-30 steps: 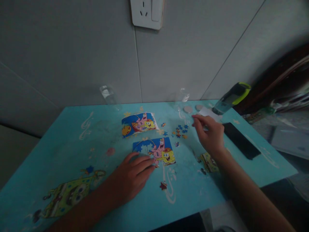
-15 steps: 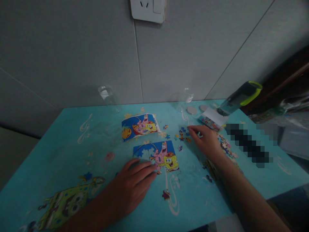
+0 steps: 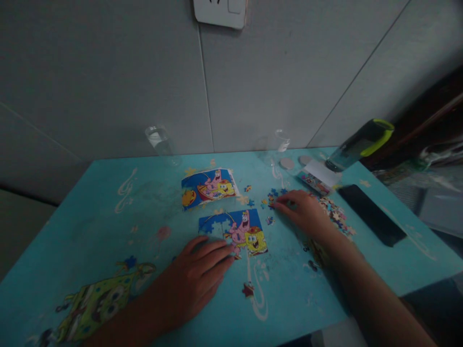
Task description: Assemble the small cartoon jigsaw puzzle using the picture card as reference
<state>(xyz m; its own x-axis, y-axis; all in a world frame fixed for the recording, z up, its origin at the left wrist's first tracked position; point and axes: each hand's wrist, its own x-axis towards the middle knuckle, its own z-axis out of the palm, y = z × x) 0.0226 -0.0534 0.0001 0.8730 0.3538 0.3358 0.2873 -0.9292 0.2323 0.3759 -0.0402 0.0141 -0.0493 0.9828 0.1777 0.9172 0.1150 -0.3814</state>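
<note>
A partly assembled jigsaw puzzle point(image 3: 256, 241) with a yellow and a pink cartoon figure lies mid-table, with a gap in its left part. My left hand point(image 3: 206, 270) rests with fingers stretched out over the puzzle's lower left edge, hiding part of it. To the right, my right hand point(image 3: 302, 212) is at a small group of loose pieces, thumb and forefinger closed on a puzzle piece point(image 3: 271, 204) at the group's near side. Blue loose pieces point(image 3: 275, 192) lie just beyond the fingertips. Behind the puzzle is a printed reference picture point(image 3: 210, 189) of the same scene.
A pile of mixed pieces point(image 3: 338, 217) lies right of my right forearm, beside a black phone-like slab point(image 3: 372, 214). At the back stand two clear containers point(image 3: 161, 142), round lids point(image 3: 287, 164) and a dark bottle point(image 3: 356, 144). A reddish piece point(image 3: 248, 289) lies near the front.
My right hand has moved slightly left and toward me, from the blue pieces to the near side of the group. My left hand stays in place. The view has tilted down slightly.
</note>
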